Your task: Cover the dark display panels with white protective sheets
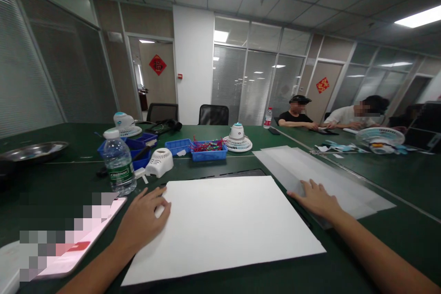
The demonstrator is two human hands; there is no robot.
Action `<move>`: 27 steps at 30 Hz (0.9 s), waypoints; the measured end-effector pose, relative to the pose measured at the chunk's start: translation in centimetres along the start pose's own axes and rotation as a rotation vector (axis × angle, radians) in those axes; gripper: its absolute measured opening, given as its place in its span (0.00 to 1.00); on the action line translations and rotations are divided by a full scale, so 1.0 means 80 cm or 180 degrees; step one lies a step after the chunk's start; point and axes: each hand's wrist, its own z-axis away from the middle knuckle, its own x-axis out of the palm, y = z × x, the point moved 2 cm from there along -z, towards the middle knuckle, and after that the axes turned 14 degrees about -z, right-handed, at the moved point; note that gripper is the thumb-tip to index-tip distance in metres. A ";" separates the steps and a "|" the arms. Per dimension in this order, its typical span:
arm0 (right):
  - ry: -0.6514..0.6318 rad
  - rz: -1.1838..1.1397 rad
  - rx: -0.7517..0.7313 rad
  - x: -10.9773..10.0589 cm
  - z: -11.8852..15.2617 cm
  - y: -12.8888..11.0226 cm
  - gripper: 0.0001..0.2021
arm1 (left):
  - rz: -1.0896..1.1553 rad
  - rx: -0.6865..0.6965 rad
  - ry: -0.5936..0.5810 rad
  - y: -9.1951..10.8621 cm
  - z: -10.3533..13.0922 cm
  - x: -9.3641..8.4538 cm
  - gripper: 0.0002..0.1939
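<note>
A large white sheet of paper (223, 220) lies in front of me on the dark green table. My left hand (143, 218) is at its upper left edge, thumb and index finger curled together on the paper, the other fingers reaching toward the corner. To the right, translucent sheets (330, 181) overlap one another on the table. My right hand (319, 200) rests over their near left part, fingers spread and nothing held. A dark flat board (237, 173) shows behind the white sheet's far edge and is mostly covered.
On the left are a water bottle (119, 165), a pink phone-like slab (81, 243) and a metal tray (34, 150). Behind stand a white fan housing (160, 161), a blue bin of coloured wires (209, 154) and a small fan (237, 138). Two people sit at the far right.
</note>
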 end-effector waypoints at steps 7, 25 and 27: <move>-0.0095 -0.0078 0.0212 0.010 -0.007 0.011 0.46 | 0.0689 0.0482 -0.0519 0.005 0.003 0.014 0.23; 0.0096 0.0119 0.0292 -0.001 -0.015 0.035 0.42 | 0.0325 0.0113 -0.0151 0.009 0.011 0.008 0.19; 0.0088 0.0169 0.0146 -0.001 -0.013 0.029 0.37 | 0.0283 0.0077 -0.0142 0.009 0.012 0.007 0.19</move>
